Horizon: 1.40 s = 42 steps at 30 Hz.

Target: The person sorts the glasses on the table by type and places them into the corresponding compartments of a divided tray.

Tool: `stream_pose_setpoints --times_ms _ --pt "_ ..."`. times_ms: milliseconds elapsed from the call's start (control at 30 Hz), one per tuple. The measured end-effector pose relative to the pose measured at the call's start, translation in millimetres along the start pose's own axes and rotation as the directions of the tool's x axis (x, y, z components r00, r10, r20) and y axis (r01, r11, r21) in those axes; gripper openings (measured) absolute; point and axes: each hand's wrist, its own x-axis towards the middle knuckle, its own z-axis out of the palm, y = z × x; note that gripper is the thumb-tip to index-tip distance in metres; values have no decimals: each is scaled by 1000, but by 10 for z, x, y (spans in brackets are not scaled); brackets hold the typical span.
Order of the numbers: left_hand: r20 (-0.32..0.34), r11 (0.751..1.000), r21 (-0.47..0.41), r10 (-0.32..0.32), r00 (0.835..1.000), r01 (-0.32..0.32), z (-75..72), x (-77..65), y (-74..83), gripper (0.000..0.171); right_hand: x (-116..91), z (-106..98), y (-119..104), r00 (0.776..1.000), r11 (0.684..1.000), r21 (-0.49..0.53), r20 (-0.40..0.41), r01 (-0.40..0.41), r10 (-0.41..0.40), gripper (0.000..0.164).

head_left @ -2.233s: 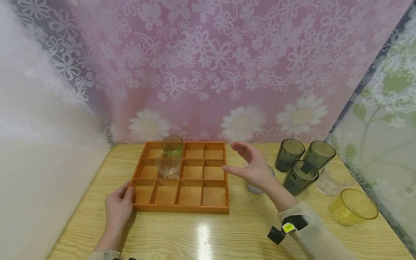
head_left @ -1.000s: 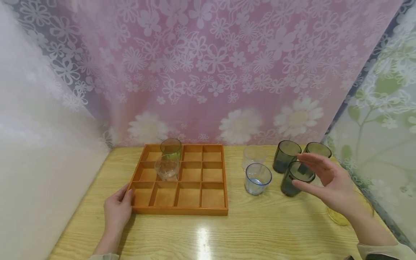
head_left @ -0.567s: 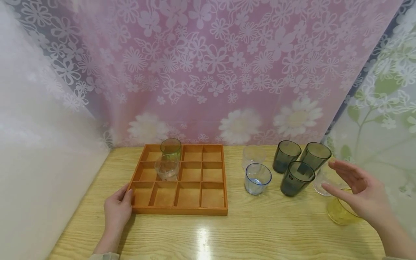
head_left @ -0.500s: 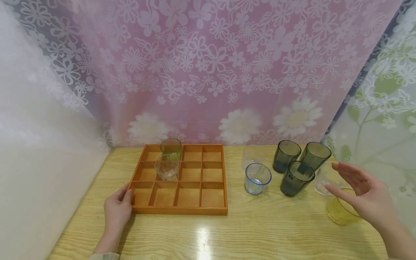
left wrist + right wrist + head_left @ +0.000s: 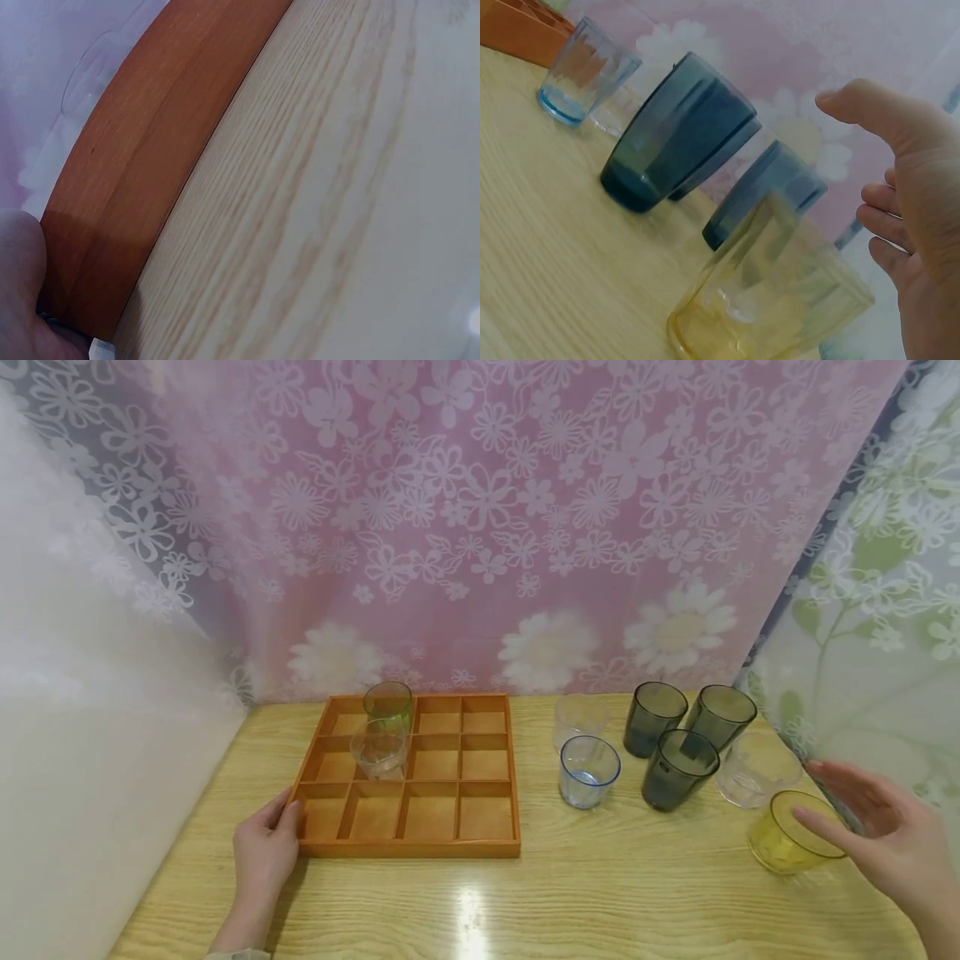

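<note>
At the left side of the wooden table point(image 5: 480, 906), I see through the head camera the person's left hand point(image 5: 266, 847), which grips the near left part of the orange-brown tray point(image 5: 408, 848): the thumb lies at its edge, and the fingers are clamped on its side. In the left wrist view I see only a part of this hand, beside the corner of the tray. The tray has twelve compartments, in three rows. In the second column from the left, a green glass point(image 5: 387, 703) stands in the far compartment, and a clear glass point(image 5: 380, 750) in the middle one. Farther to the right, on the table, is a second clear glass point(image 5: 579, 717), and just before it a blue-rimmed glass point(image 5: 589, 781). Then I count three dark glasses point(image 5: 678, 781), upright and close together. Next to them stands a third clear glass point(image 5: 753, 777), and nearer to me the yellow glass point(image 5: 783, 843), upright. At the far right, the right hand point(image 5: 896, 839) is beside the yellow glass, its thumb and fingers wide apart; the right wrist view shows me a gap between them and this glass.
</note>
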Motion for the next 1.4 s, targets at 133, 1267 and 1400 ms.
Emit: stream_pose_setpoints --times_ms 133,1267,1400 --pt "0 1000 -4 5 1000 -5 -4 -5 11 36 -48 -25 129 1000 996 88 -12 -3 4 68" --pt "-15 999 -6 47 999 -47 13 1 5 34 -379 236 690 977 885 417 136 -209 166 76" --pt "-12 999 -15 46 999 -46 2 -2 -10 34 -350 231 617 975 903 374 141 -213 171 74"
